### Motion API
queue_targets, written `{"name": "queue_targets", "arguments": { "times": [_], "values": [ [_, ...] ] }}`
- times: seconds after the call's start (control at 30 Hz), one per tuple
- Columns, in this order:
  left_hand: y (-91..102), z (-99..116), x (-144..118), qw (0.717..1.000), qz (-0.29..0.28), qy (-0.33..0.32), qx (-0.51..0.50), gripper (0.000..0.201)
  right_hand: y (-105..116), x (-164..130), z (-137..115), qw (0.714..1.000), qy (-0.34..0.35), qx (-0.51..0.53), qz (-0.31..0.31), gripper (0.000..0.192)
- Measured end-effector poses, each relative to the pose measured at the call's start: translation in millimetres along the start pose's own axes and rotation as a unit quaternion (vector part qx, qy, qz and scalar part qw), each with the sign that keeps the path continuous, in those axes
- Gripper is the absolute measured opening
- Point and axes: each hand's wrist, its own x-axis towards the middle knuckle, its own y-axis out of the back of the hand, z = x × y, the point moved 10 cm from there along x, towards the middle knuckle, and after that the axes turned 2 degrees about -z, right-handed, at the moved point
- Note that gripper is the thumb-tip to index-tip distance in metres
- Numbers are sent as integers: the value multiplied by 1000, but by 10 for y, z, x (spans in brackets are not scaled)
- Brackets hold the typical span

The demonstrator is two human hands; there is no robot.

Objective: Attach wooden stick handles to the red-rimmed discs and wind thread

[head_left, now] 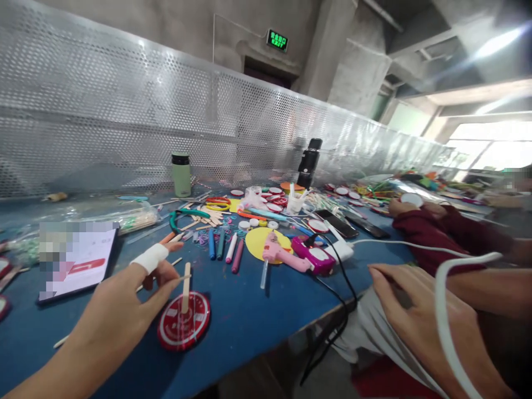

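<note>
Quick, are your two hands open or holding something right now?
Left hand: closed, seemingly pinching a thin, pale, wooden-looking stick by the thumb tip.
Right hand: fingers bent; can't tell if it holds anything.

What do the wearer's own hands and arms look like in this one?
The left hand is ungloved, with a white bandage-like wrap around a finger; no sleeve shows on its forearm. The right hand is also ungloved; a thick, smooth white cable curves across the view in front of it. No ring shows on either.
</note>
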Motion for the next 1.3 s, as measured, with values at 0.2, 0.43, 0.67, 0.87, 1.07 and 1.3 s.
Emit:
{"name": "queue_targets", "arguments": {
  "times": [0.2,0.43,0.67,0.87,1.07,1.3],
  "values": [
    [-13,-82,40,1000,5,-9,20,21,-187,500,-94,999,-1,44,3,22],
    [31,-55,12,1000,22,-8,12,23,-160,547,-604,993,55,103,1,18],
    [-9,-62,28,999,15,-31,6,14,-995,531,-1096,974,111,26,-196,16],
    [-101,-114,39,999,-14,-29,-19,10,-1364,548,-1099,962,128,-53,-235,20],
    [-218,-148,107,998,-29,-38,-47,10,-1500,516,-1032,967,135,-67,-207,20],
    [-164,-150,176,999,-15,-38,-33,13,-1425,520,-873,981,140,-2,-131,30]
  ]
}}
